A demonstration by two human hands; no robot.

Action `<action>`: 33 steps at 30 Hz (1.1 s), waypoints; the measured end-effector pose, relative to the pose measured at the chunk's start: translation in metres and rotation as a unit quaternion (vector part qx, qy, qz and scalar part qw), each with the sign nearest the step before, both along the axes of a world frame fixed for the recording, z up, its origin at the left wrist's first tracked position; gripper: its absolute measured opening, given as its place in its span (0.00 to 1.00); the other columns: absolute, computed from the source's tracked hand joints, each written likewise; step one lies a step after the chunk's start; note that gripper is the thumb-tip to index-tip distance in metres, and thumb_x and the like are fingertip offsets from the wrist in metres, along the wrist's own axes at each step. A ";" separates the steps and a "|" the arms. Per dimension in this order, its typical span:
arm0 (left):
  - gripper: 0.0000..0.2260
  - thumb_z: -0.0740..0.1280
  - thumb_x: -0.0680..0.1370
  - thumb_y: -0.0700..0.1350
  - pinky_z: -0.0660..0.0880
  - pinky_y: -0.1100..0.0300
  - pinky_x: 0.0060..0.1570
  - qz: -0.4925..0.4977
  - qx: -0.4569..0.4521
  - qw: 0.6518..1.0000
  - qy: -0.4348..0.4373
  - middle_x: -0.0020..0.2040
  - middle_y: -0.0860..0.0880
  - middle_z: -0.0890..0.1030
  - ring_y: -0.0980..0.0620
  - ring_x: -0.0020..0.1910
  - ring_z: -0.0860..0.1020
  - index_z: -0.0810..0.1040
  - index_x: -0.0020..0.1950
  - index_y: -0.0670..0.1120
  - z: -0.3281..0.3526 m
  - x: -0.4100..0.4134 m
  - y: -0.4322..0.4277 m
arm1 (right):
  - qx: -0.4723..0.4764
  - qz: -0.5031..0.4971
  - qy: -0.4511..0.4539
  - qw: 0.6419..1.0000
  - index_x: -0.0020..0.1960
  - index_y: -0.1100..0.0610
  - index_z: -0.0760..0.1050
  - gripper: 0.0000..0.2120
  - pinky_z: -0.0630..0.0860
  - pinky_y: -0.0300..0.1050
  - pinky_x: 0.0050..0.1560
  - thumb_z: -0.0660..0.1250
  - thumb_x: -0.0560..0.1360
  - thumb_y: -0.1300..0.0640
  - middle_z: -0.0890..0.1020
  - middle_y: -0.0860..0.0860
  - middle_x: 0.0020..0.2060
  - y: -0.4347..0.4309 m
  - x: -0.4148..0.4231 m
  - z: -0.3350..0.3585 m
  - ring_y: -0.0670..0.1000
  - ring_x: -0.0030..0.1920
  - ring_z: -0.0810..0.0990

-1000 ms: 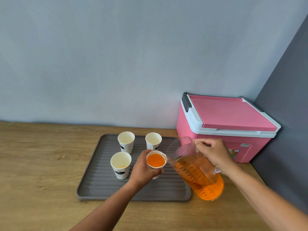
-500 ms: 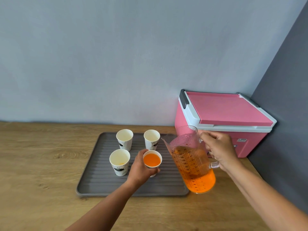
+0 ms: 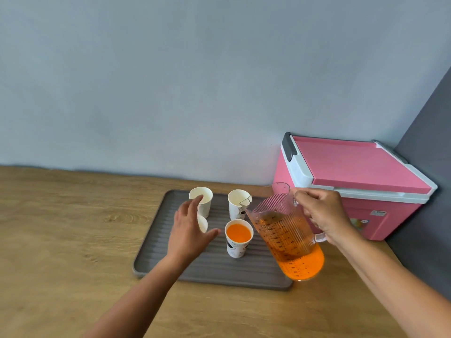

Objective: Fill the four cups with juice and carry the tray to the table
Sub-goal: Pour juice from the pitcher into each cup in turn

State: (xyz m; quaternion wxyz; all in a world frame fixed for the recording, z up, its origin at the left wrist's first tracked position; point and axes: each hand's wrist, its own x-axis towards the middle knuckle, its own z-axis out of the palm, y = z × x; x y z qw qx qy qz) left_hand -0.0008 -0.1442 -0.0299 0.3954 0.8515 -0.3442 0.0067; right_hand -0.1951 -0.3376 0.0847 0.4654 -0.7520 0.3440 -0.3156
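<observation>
A grey ribbed tray lies on the wooden counter. A white paper cup filled with orange juice stands at its front right. Two empty white cups stand at the back: one on the left, one on the right. A further cup at the front left is mostly hidden behind my left hand, which hovers open over it, fingers spread. My right hand grips the handle of a clear jug about half full of orange juice, held just right of the tray.
A pink and white cooler box with its lid closed stands at the back right against the blue-grey wall. A dark grey wall closes off the right side. The wooden counter stretches to the left of the tray.
My left hand let go of the filled cup, which now stands on the tray, and moved left over the front left cup. The jug tipped back toward upright.
</observation>
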 end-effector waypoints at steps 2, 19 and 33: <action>0.49 0.80 0.63 0.55 0.62 0.50 0.70 0.029 0.039 0.998 0.049 0.75 0.46 0.62 0.45 0.73 0.60 0.58 0.77 0.50 -0.012 0.015 0.009 | -0.003 0.010 0.004 1.000 0.41 0.56 0.84 0.07 0.58 0.31 0.18 0.69 0.75 0.58 0.67 0.43 0.15 0.002 0.005 0.004 0.42 0.16 0.63; 0.34 0.80 0.64 0.45 0.72 0.61 0.53 0.017 -0.098 0.967 0.235 0.59 0.52 0.75 0.53 0.57 0.75 0.67 0.64 0.54 -0.035 0.025 0.011 | -0.024 0.084 0.048 0.995 0.46 0.53 0.83 0.04 0.61 0.29 0.19 0.69 0.75 0.58 0.70 0.43 0.15 0.014 0.034 0.020 0.41 0.16 0.64; 0.36 0.79 0.65 0.46 0.74 0.57 0.58 -0.048 -0.123 0.969 0.207 0.63 0.52 0.73 0.54 0.60 0.73 0.66 0.68 0.54 0.011 0.013 0.013 | -0.102 0.138 0.099 0.980 0.51 0.59 0.84 0.07 0.66 0.27 0.30 0.69 0.75 0.60 0.74 0.33 0.18 0.017 0.053 0.035 0.32 0.23 0.73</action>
